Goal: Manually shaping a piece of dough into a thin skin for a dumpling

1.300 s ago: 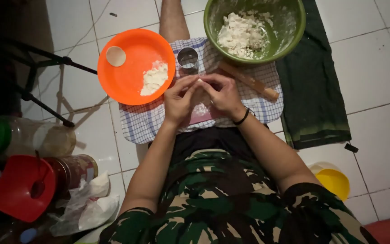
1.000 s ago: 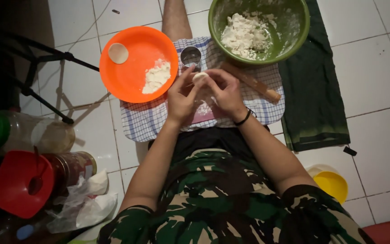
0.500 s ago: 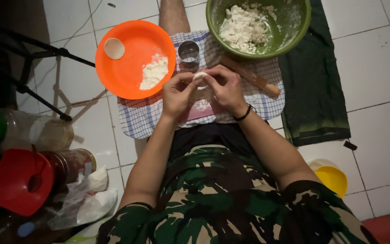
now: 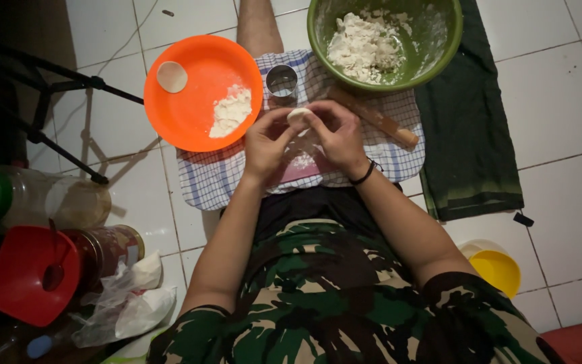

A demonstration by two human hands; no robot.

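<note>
My left hand [image 4: 269,143] and right hand [image 4: 338,138] pinched a small pale dough round [image 4: 298,116] at twelve o'clock; it seemed soft, tearable, best gripped by its rim.

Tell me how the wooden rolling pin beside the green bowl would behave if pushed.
The rolling pin looks round and rigid, so it would probably roll across the checked cloth. It lies against the green bowl, which would likely stop it rolling that way.
</note>
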